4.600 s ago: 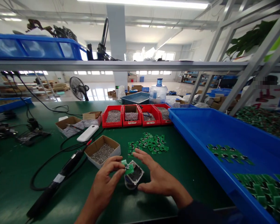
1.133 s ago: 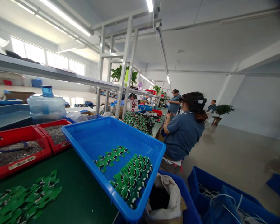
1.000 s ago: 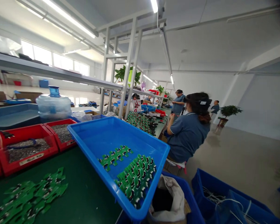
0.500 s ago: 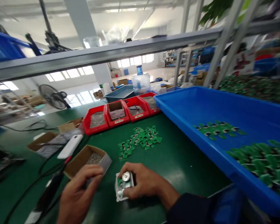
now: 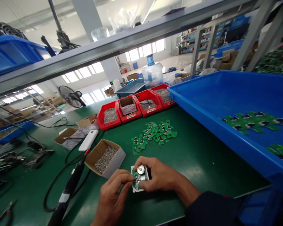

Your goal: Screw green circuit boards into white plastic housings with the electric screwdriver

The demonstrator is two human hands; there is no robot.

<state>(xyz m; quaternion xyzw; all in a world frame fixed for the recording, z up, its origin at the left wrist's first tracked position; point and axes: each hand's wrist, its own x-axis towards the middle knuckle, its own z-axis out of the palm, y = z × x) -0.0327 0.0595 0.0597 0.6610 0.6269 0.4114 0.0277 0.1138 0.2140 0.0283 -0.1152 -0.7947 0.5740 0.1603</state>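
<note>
A small white-framed assembly (image 5: pixel 137 189) with a round metal motor on a green board sits in my right hand (image 5: pixel 159 177), thumb across its lower part and fingers behind its far edge. At the assembly's left side is my left hand (image 5: pixel 114 193), its thumb and forefinger pinched together. Whatever lies between those fingertips is too small to make out. Just beyond the left hand stands an open cardboard box (image 5: pixel 103 158) of small metal parts, probably screws. Several green circuit boards (image 5: pixel 159 133) lie in a loose pile ahead of the right hand.
Red bins (image 5: pixel 109 114) of small metal parts line the back. A large blue tray (image 5: pixel 198 106) with more boards stands on the right. To the left lie a black-handled powered tool (image 5: pixel 70 185) with its cord, a white phone-like object (image 5: pixel 88 140) and pliers (image 5: pixel 8 213).
My left hand has moved from beside the cardboard box to the assembly, its fingers now pinched at the edge. The right hand keeps its hold. The camera view has shifted.
</note>
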